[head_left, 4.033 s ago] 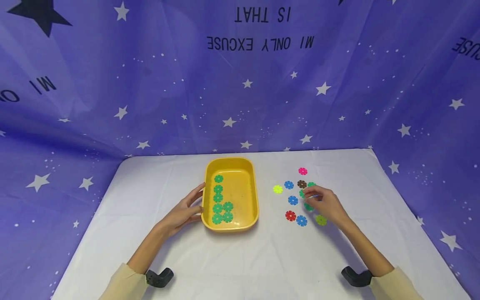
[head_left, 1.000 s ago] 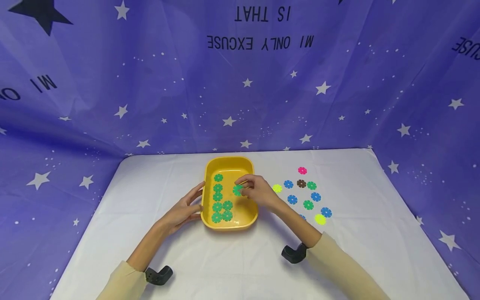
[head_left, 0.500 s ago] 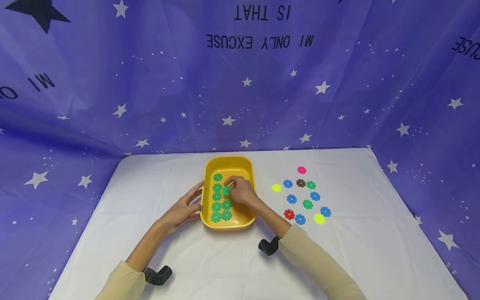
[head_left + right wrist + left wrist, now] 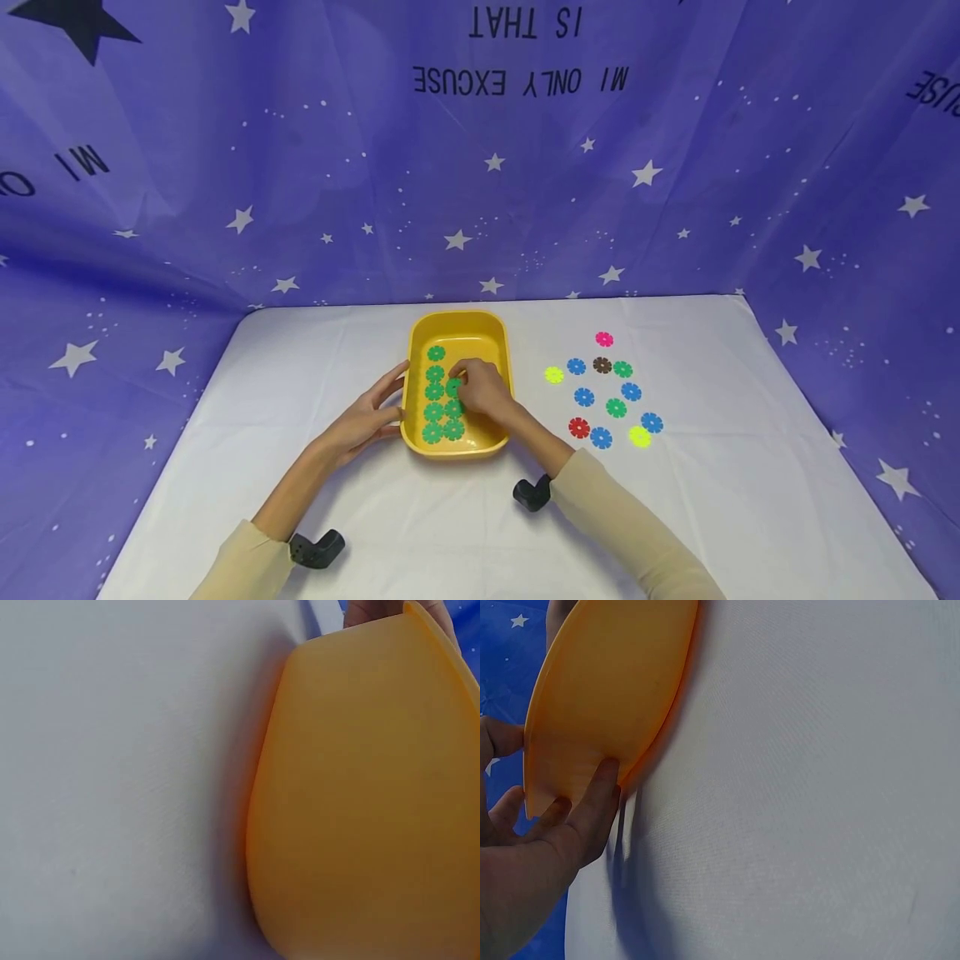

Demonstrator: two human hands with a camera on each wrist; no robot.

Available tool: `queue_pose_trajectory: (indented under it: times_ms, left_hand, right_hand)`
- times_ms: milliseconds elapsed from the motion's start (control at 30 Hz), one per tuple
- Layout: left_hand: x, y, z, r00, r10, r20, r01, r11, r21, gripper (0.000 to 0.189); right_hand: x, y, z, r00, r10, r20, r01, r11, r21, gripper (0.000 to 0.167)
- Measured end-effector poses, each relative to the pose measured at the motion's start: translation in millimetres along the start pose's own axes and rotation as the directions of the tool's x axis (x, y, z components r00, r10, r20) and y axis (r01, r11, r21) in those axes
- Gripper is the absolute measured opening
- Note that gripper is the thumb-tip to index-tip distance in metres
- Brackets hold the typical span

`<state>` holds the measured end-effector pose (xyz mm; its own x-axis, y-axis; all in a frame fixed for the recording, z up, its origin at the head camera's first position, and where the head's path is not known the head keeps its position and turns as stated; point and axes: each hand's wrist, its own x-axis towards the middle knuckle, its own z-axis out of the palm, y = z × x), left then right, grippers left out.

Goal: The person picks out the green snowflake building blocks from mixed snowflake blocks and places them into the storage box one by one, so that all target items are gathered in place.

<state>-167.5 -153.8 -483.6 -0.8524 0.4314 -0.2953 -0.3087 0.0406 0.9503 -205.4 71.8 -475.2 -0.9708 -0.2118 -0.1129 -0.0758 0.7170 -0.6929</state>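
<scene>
A yellow plastic tray (image 4: 497, 433) stands on the white table. Green snowflake discs (image 4: 434, 412) lie flat in it, in a column along the left wall with a shorter column beside. My right hand (image 4: 483, 389) reaches inside and pinches a green snowflake disc (image 4: 453, 387) low over the floor, just above the short column. Whether that disc touches the floor is unclear. My left hand (image 4: 365, 423) rests its spread fingers against the tray's left outer wall; the fingers (image 4: 596, 799) press the wall in the left wrist view. The right wrist view shows mostly the tray's outer wall (image 4: 360, 795).
Loose snowflake discs lie right of the tray: pink (image 4: 604, 339), brown (image 4: 602, 365), red (image 4: 579, 427), plus several blue (image 4: 584, 397), two yellow (image 4: 553, 375) and two green (image 4: 616, 407). A purple starred cloth (image 4: 480, 192) hangs behind the table.
My right hand has taken a green disc from the loose ones and carried it left into the tray. Over the last half second it shifted slightly toward the short column. My left hand stayed put.
</scene>
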Motion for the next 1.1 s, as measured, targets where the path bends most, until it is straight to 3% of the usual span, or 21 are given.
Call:
queue_pose_trajectory:
  times_ms: [300,400,567,633,900,1100]
  left_hand:
    - [0.0,0.2,-0.7,1.0,0.009,0.0,-0.009,1.0,0.007,0.089]
    - [0.1,-0.7,-0.8,1.0,0.013,0.004,-0.013,1.0,0.005,0.089]
    - [-0.7,-0.7,-0.4,1.0,0.017,0.009,-0.017,1.0,0.006,0.089]
    - [-1.1,-0.3,0.0,1.0,0.016,0.008,-0.016,1.0,0.008,0.089]
    - [-2.4,-0.3,-0.5,1.0,0.007,-0.005,-0.007,1.0,0.019,0.089]
    - [-1.5,-0.9,-1.3,1.0,0.008,0.0,-0.008,1.0,0.024,0.088]
  right_hand:
    - [-5.2,-4.2,-9.2,0.995,-0.089,-0.048,0.089,0.996,-0.017,0.029]
    - [-14.1,-6.7,-24.0,0.993,-0.108,-0.052,0.109,0.994,0.031,0.026]
    - [-35.6,1.0,-58.7,0.994,-0.07,-0.089,0.084,0.983,0.161,0.023]
    - [-45.2,10.5,-73.3,0.991,-0.058,-0.118,0.079,0.981,0.18,0.022]
    - [-87.1,70.6,-120.2,0.976,-0.057,-0.209,0.078,0.993,0.094,0.019]
    - [-109.5,125.3,-140.4,0.971,0.004,-0.239,0.034,0.987,0.154,0.022]
